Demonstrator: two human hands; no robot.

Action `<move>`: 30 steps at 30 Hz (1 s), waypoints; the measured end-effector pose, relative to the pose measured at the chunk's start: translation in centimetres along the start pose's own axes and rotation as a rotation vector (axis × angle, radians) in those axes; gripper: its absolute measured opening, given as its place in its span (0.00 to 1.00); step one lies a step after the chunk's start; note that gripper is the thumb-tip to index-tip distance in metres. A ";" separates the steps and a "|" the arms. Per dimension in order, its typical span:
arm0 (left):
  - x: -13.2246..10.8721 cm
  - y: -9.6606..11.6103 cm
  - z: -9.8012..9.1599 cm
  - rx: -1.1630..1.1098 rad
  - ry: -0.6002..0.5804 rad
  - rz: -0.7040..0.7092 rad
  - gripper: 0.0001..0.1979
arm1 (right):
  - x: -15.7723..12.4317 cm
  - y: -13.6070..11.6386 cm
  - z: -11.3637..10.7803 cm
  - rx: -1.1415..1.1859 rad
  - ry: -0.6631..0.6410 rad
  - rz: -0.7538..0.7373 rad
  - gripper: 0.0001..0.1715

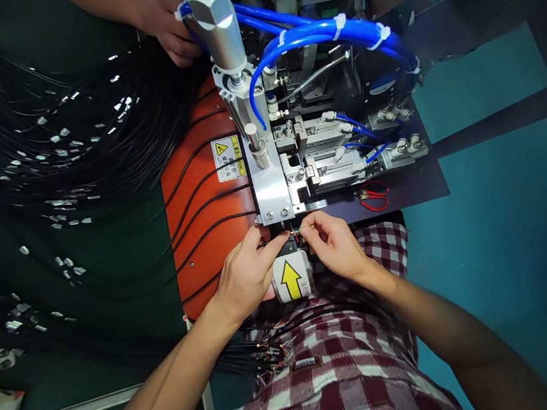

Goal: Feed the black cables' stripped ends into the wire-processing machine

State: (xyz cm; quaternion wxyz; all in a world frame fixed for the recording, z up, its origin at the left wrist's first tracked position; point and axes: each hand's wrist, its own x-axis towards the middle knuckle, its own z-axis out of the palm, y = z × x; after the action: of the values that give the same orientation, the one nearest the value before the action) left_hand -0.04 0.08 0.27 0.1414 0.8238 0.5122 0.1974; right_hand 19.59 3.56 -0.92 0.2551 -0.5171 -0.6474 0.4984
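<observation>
Wires (296,233) sat off the right edge of the orange plate (210,257), just below the silver fixture (273,198), pinched by the right hand (332,244); the left hand (242,273) pointed its thumb at them, its grip unclear. Such fine strands probably wanted light, steady pressure. A green counter (127,241) adjoined; teal floor (515,200) lay beyond.
</observation>
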 end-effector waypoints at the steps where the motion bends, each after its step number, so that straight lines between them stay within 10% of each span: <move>1: 0.0 0.0 0.0 -0.001 0.000 0.000 0.17 | 0.0 0.0 0.0 -0.024 0.009 -0.020 0.10; 9: -0.1 0.0 0.1 0.024 0.015 0.035 0.16 | 0.0 0.2 0.3 0.230 -0.057 0.123 0.10; 15: -0.2 0.1 0.1 0.128 -0.011 0.070 0.17 | 0.0 -0.7 0.2 -0.152 0.062 -0.027 0.09; 22: -0.1 -0.1 0.3 0.139 0.035 0.119 0.15 | 0.4 -0.2 0.3 0.128 -0.048 0.178 0.10; 30: 0.0 -0.4 0.5 0.076 0.036 0.125 0.15 | -0.3 -0.2 -0.1 -0.005 0.100 0.052 0.08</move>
State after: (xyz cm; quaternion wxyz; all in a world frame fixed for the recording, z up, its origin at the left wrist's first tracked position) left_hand -0.12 0.21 -0.30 0.0881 0.8553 0.4694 0.2010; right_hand 19.67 3.33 -0.62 0.2727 -0.5586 -0.6216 0.4766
